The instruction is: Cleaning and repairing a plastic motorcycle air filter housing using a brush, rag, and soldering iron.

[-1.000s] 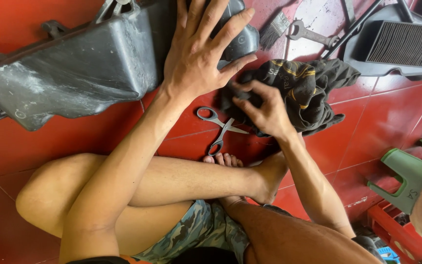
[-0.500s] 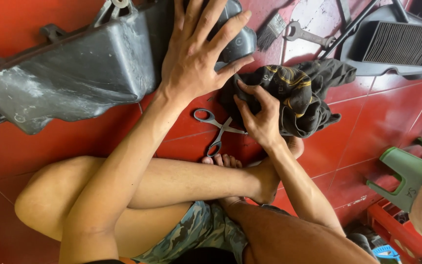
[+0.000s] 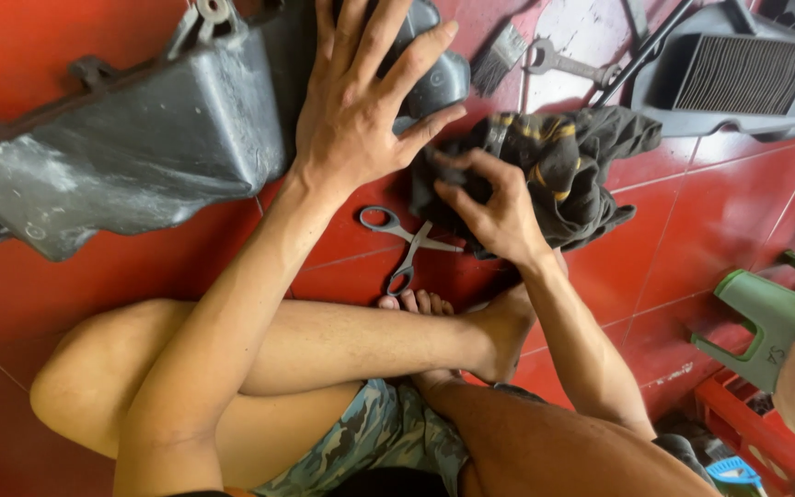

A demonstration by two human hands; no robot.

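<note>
Left hand spread flat, fingers wide, pressing on grey plastic housing; clamps nothing. Right hand pinched shut on dark rag, bunched on floor just right of housing, touching its rounded end. Best handled by keeping left palm firm so housing stays put, gathering more cloth into right fingers for a fuller wad. Scissors open on floor between both wrists, near bare toes; worth minding. Red tiled floor, glossy, dusty patches. Wrench, brush, ribbed air filter beyond rag. Green stool at right.
</note>
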